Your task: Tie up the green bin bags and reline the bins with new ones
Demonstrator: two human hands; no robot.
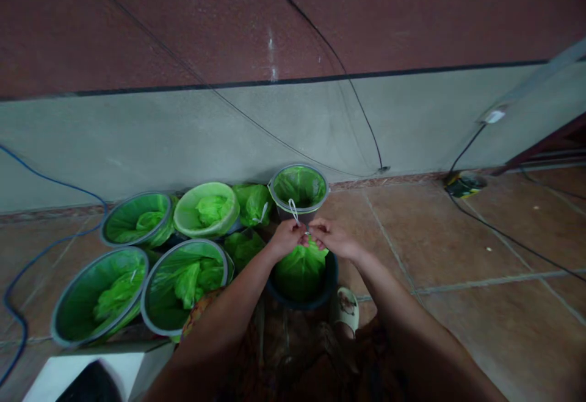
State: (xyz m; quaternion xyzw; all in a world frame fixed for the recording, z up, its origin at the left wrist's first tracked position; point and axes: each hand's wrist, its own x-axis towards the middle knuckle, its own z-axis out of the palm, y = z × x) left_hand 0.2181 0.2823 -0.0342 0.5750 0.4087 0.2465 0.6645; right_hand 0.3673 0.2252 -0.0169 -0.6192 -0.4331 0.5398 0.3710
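Left hand (288, 237) and right hand (332, 237) gripped string (293, 210) above a green bag (300, 272); buckets (73, 298) crowded the left, on tiles (389, 225) below a wall (238, 130).

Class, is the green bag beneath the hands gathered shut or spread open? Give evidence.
Gathered shut: the green bag narrows upward to the left hand and right hand, which meet at a white string. Any knot: cannot tell.
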